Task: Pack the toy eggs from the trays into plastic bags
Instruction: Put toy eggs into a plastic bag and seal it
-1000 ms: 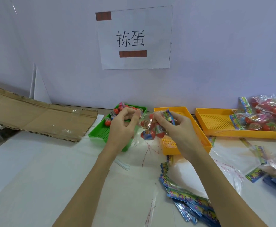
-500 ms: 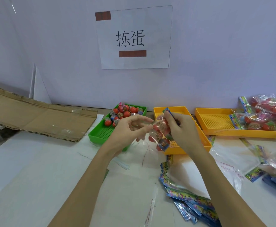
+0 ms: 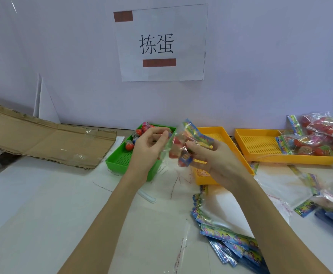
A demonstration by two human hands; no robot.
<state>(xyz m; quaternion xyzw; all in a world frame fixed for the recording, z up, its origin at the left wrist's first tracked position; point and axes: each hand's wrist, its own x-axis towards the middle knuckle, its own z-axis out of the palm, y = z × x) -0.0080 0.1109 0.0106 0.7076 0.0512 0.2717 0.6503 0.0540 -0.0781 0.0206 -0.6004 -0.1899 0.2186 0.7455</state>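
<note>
1. Nearest the viewer, a fanned stack of empty bags (image 3: 229, 240) with bright printed headers lies on the white desk (image 3: 33, 204), low and to the right.
2. Above the desk, two bare forearms reach forward. The left hand (image 3: 148, 149) and right hand (image 3: 213, 159) are close together, both clamped on one clear bag (image 3: 183, 147) held in the air.
3. The left hand pinches the bag's left edge. The right hand curls round its lower part, where red toy eggs show through the plastic.
4. Just behind the hands sits a green tray (image 3: 122, 155) holding loose eggs (image 3: 130, 145) at its far end.
5. To its right stand two yellow trays (image 3: 225, 139). Filled bags (image 3: 320, 139) rest in and beside the farther one.
6. At far left lies flattened cardboard (image 3: 49, 139). A paper sign (image 3: 161, 44) hangs on the wall.
7. Judged step: this bag looks loaded and is being closed. The next move likely calls for sealing its mouth, then setting it with the filled bags.
</note>
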